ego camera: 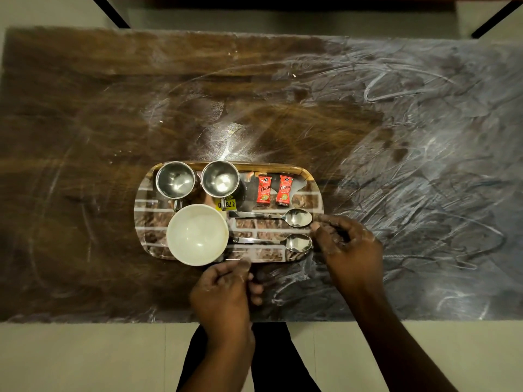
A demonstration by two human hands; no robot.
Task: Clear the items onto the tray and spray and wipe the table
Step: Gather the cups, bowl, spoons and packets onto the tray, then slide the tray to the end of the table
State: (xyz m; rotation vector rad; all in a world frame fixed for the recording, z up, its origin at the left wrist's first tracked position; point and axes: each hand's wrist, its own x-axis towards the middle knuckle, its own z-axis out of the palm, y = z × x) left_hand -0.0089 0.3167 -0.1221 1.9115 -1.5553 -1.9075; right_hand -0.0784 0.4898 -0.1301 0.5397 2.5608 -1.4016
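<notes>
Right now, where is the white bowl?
In the head view, the white bowl sits near-left on the tray, in front of the left steel cup and right steel cup, left of the near spoon.

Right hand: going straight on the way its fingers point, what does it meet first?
Probably the bowl of the farther spoon on the tray; the right hand points left at it, height unclear.
</notes>
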